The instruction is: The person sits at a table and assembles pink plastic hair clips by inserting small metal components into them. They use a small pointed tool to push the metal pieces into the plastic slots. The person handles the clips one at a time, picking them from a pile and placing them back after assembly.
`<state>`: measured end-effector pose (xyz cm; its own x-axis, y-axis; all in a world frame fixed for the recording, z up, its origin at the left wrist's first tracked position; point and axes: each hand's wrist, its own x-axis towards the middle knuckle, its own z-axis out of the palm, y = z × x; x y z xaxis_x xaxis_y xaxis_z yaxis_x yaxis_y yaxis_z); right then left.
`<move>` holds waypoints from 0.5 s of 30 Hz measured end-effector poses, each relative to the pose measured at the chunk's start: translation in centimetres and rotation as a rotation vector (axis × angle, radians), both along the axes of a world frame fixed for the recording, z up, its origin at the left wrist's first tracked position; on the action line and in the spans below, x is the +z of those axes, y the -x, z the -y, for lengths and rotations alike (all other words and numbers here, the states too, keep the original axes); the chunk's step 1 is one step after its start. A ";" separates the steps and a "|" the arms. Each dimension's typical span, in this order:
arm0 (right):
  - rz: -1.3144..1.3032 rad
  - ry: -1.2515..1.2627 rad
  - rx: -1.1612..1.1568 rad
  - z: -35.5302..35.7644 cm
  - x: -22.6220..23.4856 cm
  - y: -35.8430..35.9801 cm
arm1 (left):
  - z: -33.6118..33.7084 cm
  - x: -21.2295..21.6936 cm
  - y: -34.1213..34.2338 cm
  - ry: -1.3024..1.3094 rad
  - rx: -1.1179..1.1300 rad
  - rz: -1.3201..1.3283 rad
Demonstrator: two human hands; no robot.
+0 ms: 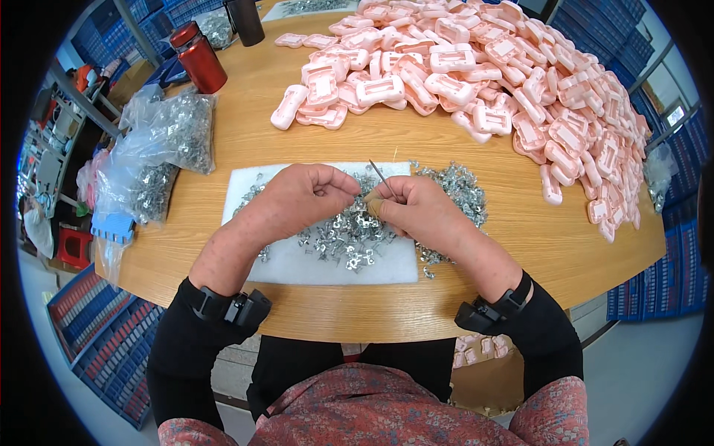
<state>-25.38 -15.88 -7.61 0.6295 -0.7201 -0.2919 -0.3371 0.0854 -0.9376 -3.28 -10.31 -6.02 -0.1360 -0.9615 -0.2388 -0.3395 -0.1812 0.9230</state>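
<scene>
A white foam sheet (275,269) lies on the table, with a heap of small shiny metal clips (349,241) spread over it. My left hand (309,199) is over the heap, thumb and fingers drawn together at the tips; anything between them is too small to make out. Close beside it, my right hand (420,208) is closed around a thin pointed metal tool (379,174), which slants up and to the left out of the fist. Something tan covers a fingertip of that hand. More metal pieces (462,195) lie by the sheet, right of my right hand.
A large pile of pink plastic shells (454,59) covers the far right of the table. Clear bags of metal parts (190,134), a red flask (198,58) and a dark cup (244,22) stand at the left. Below the edge, a cardboard box (487,383) holds pink shells.
</scene>
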 end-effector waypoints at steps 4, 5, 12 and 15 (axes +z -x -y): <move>0.009 -0.019 -0.027 0.1 -0.4 0.0 | 0.0 0.5 0.4 -0.054 -0.022 0.102; 0.008 -0.022 -0.017 0.1 -0.3 0.0 | 0.0 0.5 0.4 -0.059 -0.028 0.122; 0.003 0.148 -0.042 0.1 -0.6 -0.1 | 0.2 0.4 -0.5 -0.087 -0.016 0.186; -0.011 0.163 -0.054 -0.1 -0.2 -0.4 | 0.1 0.6 -0.7 -0.084 -0.001 0.147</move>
